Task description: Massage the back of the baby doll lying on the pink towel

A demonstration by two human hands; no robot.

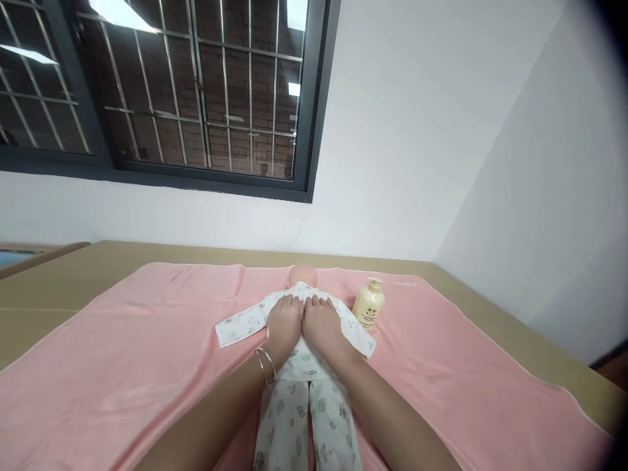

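Observation:
A bald-headed doll [303,275] lies stretched out, wearing a white printed shirt [304,365] and matching trousers [333,418]. Its sleeves spread to both sides. My left hand [284,322] and my right hand [322,323] rest side by side on the middle of the shirt's upper part. Both have curled fingers, apparently closed on the fabric; the fingertips and thumbs are hidden beneath. Two thin bangles circle my left wrist. Just beyond the right sleeve stands a cream pump bottle [369,305].
Under the doll, a pink cloth [161,353] covers much of a tan surface [49,288]. White walls [402,131] rise behind and to the right. A dark-framed window [206,173] with metal bars is at the upper left.

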